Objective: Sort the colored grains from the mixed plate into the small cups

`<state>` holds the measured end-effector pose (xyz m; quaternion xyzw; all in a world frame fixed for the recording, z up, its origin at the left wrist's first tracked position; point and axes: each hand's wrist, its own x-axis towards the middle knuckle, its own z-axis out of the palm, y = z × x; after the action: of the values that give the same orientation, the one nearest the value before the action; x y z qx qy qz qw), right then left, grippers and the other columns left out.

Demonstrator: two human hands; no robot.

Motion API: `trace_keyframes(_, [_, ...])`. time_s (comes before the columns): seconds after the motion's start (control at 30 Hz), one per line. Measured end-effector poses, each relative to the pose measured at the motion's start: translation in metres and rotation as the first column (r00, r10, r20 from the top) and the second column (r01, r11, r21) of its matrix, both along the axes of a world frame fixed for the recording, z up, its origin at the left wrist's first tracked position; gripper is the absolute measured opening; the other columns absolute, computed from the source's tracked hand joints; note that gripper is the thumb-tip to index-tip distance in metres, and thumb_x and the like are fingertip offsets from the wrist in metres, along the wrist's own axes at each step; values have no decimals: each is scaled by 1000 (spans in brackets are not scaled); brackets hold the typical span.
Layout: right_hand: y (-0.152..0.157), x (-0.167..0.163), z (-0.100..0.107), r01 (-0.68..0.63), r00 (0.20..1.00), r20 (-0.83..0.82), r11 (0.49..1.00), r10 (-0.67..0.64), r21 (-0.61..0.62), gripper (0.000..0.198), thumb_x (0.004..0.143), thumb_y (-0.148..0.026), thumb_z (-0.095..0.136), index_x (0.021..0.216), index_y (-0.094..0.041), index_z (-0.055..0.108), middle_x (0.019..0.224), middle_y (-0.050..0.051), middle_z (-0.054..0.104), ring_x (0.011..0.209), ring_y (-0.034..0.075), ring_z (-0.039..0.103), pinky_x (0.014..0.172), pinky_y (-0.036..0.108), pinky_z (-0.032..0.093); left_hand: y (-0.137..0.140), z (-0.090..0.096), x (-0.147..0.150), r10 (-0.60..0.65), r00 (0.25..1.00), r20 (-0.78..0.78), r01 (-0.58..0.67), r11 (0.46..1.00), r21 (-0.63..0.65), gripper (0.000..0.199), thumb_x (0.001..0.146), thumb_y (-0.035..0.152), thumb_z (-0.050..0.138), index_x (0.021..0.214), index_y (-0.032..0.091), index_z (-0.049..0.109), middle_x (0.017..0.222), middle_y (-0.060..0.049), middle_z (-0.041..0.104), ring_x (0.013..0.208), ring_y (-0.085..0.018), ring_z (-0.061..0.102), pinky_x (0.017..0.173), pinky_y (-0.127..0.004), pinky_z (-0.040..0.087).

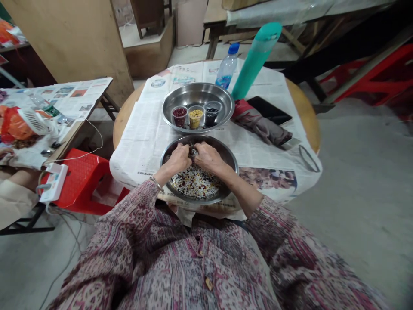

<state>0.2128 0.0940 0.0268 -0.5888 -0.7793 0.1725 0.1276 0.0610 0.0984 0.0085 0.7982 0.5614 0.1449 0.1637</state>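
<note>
A steel bowl close to my body holds a mix of white, red, yellow and black grains and beans. My left hand and my right hand are both over its far side, close together, with fingers curled inward. Dark grains show between the fingertips, but what each hand pinches is hidden. Behind stands a second steel bowl with a clear cup of red beans, a cup of yellow grains and a cup of black beans.
Newspaper covers the round table. Past the far bowl stand a water bottle and a tall green container. A folded umbrella lies to the right. At left are a red stool, a power strip and another person's leg.
</note>
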Motion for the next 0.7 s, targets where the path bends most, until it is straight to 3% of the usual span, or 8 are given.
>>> trace_keyframes(0.13, [-3,4,7,-41,984,-180,989,15,-145,24,80,-18,48,87,-16,71,74,6,68,74,20,60,67,28,43,-5,14,1,47,996,72,-41,995,-90,37,78,14,63,115,12,68,109,-13,72,107,-29,65,96,-39,54])
trace_keyframes(0.2, [-11,9,6,-81,968,-248,984,40,-156,21,79,-18,49,81,-17,70,67,3,65,69,18,58,64,27,42,-17,21,-4,30,992,120,-14,991,-133,38,78,18,66,116,14,69,106,-10,74,103,-27,67,93,-37,55])
trace_keyframes(0.33, [-43,20,0,-214,932,-300,977,203,-3,24,80,-14,49,91,-17,70,89,7,72,84,20,63,80,32,48,-51,28,-15,-117,980,160,138,983,-123,35,81,17,64,115,19,70,103,-6,75,99,-24,69,92,-37,55])
trace_keyframes(0.47, [-75,33,-7,-313,905,-248,936,345,158,32,84,-9,47,102,-20,70,107,10,73,104,24,64,98,42,49,-85,29,-23,-308,946,102,309,951,6,44,84,9,57,126,21,60,117,-8,71,110,-24,66,99,-41,52])
trace_keyframes(0.57, [-89,44,-11,-242,937,-200,945,287,222,32,87,-10,46,103,-21,71,106,9,73,106,25,64,99,45,50,-100,30,-24,-411,911,37,410,911,42,49,84,2,51,127,23,56,119,-7,69,110,-21,65,100,-36,52])
trace_keyframes(0.7, [-97,51,-19,-135,963,-191,955,189,264,29,89,-12,46,104,-19,70,107,11,73,106,27,64,97,46,52,-103,31,-14,-497,867,-39,497,868,-13,41,86,-1,47,115,24,59,111,-5,67,102,-19,64,94,-32,53])
